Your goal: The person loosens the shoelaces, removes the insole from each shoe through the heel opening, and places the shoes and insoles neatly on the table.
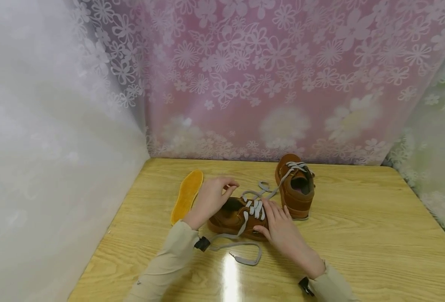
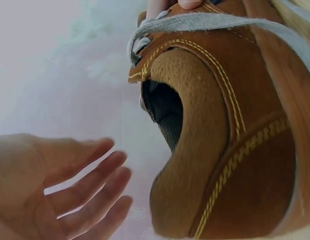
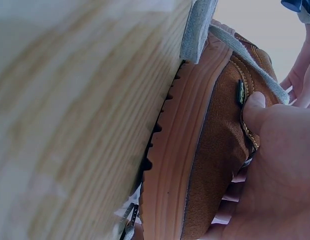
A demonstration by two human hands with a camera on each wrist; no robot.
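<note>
A brown suede shoe (image 1: 222,223) with grey laces (image 1: 257,209) sits on the table, its toe toward the right. Over the toe lies my right hand (image 1: 283,230), holding it with the thumb on the near side and the fingers across the far side. In the right wrist view the thumb (image 3: 254,111) presses the suede beside the lacing. My left hand (image 1: 215,197) hovers just above the shoe's opening, fingers loosely bent. The left wrist view shows that hand (image 2: 70,185) apart from the collar (image 2: 195,100) and holding nothing.
A yellow-orange insole (image 1: 187,196) lies left of the shoe. A second brown shoe (image 1: 296,204), laced in grey, stands behind my right hand. One loose lace end (image 1: 250,262) loops on the wooden table (image 1: 366,218) in front. A flowered pink sheet (image 1: 267,84) hangs behind.
</note>
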